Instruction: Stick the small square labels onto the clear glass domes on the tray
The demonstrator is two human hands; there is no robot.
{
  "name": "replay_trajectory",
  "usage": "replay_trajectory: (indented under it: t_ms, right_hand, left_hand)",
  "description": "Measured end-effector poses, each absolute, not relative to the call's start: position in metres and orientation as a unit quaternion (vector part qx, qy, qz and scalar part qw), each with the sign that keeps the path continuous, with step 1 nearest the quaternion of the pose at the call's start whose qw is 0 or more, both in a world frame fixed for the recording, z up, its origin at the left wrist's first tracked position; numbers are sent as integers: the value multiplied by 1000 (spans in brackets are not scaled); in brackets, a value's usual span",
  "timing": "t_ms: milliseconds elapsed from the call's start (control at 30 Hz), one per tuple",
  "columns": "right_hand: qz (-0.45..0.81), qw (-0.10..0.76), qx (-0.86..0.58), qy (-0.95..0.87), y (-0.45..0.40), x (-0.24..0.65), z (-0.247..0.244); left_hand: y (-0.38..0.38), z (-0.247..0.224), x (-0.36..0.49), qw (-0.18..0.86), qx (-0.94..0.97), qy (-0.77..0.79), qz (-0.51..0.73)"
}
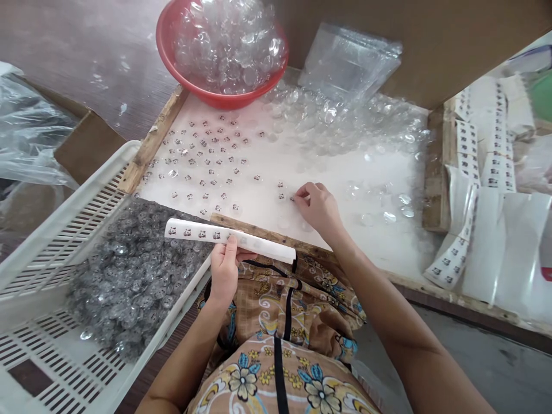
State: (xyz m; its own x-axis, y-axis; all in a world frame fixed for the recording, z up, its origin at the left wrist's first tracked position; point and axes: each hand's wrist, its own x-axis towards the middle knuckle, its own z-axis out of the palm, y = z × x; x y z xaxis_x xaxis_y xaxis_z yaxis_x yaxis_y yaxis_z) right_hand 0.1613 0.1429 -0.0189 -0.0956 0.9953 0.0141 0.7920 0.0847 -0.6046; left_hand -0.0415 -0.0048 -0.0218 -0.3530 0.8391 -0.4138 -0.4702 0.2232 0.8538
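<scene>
My left hand (226, 267) grips a strip of panda stickers (194, 232) near its middle, thumb on top. Panda prints show on the strip's left part, while its right part looks blank. Over the white board (259, 155), my right hand (317, 207) pinches a small dark-printed piece, apparently a panda sticker (292, 199), at its fingertips. Close by on the left lie clear discs bearing panda prints (281, 196). Many more printed discs (211, 172) spread over the board's left side. Plain clear discs (389, 217) lie to the right of my right hand.
A red basin (228, 102) heaped with clear discs stands at the back. A white plastic basket (26, 261) at left holds a pile of printed discs (138, 276). Wooden rails (150, 141) edge the board. Sticker strips (468, 144) lie at right; a clear bag (345, 63) sits behind.
</scene>
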Motion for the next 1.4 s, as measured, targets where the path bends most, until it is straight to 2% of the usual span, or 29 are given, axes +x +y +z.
replay_trajectory:
  t_ms: [133,233,333,400,467,733,1033,1267,1400]
  right_hand:
    - [227,228,-642,-696,148,157,-19]
    - [198,266,-621,-710,138,149,-6]
    - [274,294,-536,-742,112,130,16]
    - [410,251,-459,-747,94,114,29]
    - [490,202,-408,-744,82,101,37]
    - [571,136,-359,-725,81,110,38]
    - [419,280,-419,-755,51,92,26]
    - [380,260,-453,-764,41,106,19]
    - [337,285,-469,-765,33,108,15]
  left_hand:
    - [-6,-20,-40,554,170,556,596]
    - [-7,-18,-41,557,182,552,593]
    - [-7,-18,-40,565,196,547,586]
    - [-7,-19,-39,571,204,544,580]
    - [-6,-20,-38,571,215,543,576]
    - [-10,-16,-51,544,202,517,630]
    - [-12,-14,-41,561,204,525,607]
    - [-16,-14,-36,565,198,541,591]
    - [-14,-11,-33,568,200,541,588]
